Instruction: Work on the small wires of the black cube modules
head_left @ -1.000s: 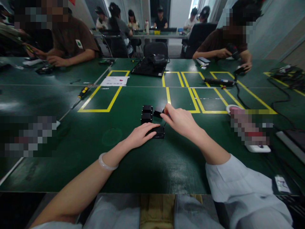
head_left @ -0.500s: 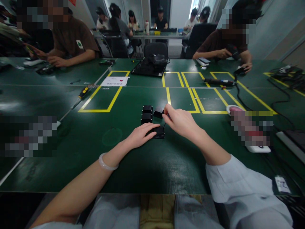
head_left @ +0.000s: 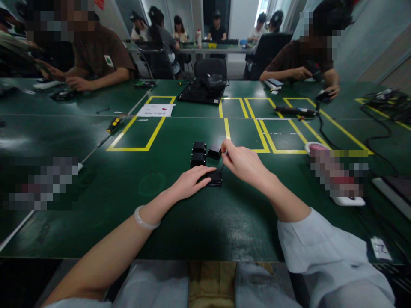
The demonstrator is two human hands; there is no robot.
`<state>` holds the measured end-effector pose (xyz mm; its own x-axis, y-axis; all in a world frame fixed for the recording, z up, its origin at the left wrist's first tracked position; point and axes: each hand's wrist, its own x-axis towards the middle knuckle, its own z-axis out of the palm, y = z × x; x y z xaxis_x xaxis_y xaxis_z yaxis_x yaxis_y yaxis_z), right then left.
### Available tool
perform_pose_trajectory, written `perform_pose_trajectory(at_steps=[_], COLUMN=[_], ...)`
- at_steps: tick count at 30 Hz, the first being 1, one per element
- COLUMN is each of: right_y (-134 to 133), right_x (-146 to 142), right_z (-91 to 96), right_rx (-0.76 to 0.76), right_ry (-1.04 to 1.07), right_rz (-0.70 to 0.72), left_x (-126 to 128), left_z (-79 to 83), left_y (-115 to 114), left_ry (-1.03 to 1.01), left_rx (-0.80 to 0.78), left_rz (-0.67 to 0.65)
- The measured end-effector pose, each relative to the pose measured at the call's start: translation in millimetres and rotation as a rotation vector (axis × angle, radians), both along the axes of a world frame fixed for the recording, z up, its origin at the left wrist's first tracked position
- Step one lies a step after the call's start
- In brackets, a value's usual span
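Observation:
My left hand (head_left: 192, 179) holds down a small black block (head_left: 215, 180) on the table, its fingers over the top and its thumb along the near side. Between the pinched fingers of my right hand (head_left: 245, 164) is a thin dark rod (head_left: 222, 167), mostly hidden by the hand. The rod slants down to the block's right edge; its tip is too small to make out. Just beyond my left fingers stand black blocks (head_left: 198, 158) with small bright studs along their sides. Another black piece (head_left: 214, 151) lies tilted beside them, close to my right fingertips.
Yellow tape outlines (head_left: 128, 149) mark the green table (head_left: 192, 226). A screwdriver with a yellow and black handle (head_left: 114, 125) lies left, a white paper (head_left: 156, 110) beyond it. A black tray (head_left: 199, 95) stands farther back. A blurred phone-like object (head_left: 348, 200) lies right. Co-workers sit opposite.
Both hands stay almost in the same place. The view has shifted very slightly; nothing was taken up or let go.

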<state>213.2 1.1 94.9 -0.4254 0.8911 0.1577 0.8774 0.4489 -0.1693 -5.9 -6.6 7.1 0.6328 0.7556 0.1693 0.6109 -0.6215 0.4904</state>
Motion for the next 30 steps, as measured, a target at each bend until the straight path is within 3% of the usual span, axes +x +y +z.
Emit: perform_pose_trajectory(at_steps=[30], right_y=[3.8], right_x=[-0.4], right_z=[-3.2], right_rx=[-0.014], right_ry=[0.000], right_rz=[0.003], left_x=[-0.5], left_z=[-0.2], left_y=[-0.7], left_ry=[0.006], left_rx=[0.009], left_rz=[0.014])
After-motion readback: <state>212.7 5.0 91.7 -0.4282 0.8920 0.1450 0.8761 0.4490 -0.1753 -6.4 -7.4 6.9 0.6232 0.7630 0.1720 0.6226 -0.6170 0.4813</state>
